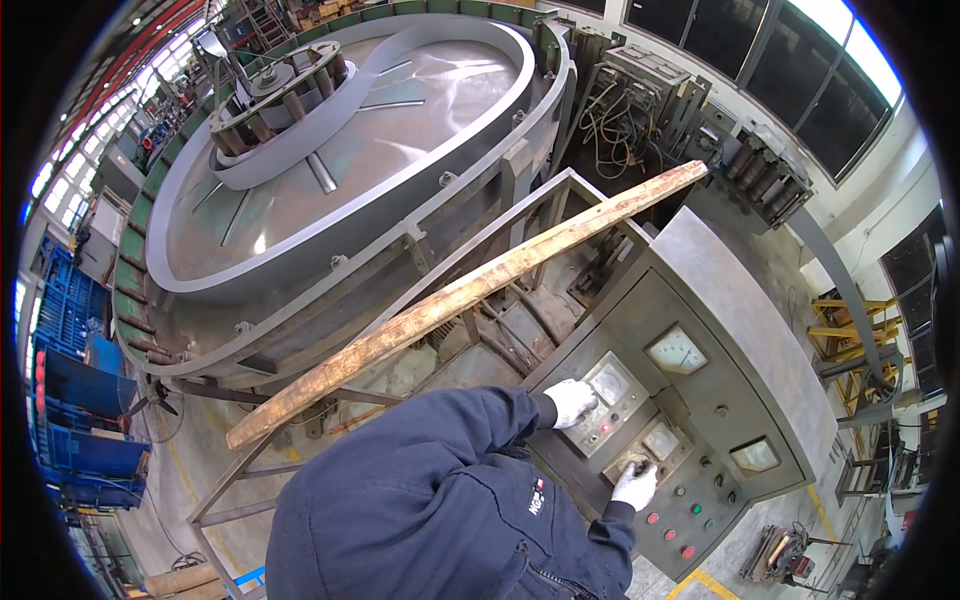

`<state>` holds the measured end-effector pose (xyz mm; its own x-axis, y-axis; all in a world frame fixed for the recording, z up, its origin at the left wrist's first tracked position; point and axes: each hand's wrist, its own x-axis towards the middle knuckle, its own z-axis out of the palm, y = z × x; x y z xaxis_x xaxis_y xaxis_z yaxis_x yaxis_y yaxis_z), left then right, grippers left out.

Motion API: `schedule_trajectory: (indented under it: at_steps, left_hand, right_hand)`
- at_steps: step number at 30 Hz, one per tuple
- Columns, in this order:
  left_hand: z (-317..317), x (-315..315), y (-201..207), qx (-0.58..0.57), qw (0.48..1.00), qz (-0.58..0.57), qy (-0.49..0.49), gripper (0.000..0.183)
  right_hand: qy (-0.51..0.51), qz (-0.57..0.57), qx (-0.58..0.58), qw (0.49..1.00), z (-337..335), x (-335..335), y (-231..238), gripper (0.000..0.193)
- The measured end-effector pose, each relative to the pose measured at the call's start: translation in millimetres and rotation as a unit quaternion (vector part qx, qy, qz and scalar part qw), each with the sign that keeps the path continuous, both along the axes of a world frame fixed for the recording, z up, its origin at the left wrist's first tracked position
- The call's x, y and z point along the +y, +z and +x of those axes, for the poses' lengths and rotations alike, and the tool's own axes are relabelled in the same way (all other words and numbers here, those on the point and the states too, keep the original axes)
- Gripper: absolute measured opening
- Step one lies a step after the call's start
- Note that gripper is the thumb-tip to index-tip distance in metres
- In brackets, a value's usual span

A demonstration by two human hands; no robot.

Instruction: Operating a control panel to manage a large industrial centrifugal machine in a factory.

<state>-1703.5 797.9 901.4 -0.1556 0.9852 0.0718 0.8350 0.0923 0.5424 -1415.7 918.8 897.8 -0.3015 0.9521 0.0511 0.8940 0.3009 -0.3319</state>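
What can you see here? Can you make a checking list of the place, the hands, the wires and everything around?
Surface: sloped grey control panel with dials, knobs and coloured buttons.
Job's things: a dial by the left hand; a knob under the right hand.
Clutter: a long worn wooden plank lying across the metal frame.
Hands: left hand in a white glove touches the panel by the dial; right hand, gloved, rests on the knob.
Cables: a tangle of wires behind the panel.
Surroundings: a big round metal table, blue crates, dark windows.
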Motion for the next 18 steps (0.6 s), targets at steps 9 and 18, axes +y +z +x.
schedule_trajectory:
  at_steps: [9,18]
  left_hand:
    - [-1,-2,10,-0.007,1.0,-0.001,-0.001,0.027]
    - [0,-1,9,-0.02,1.0,-0.011,0.004,0.027]
  right_hand:
    - [-0.006,-0.029,0.006,1.0,0,2,-3,0.033]
    - [-0.012,-0.005,0.039,0.999,3,4,-14,0.031]
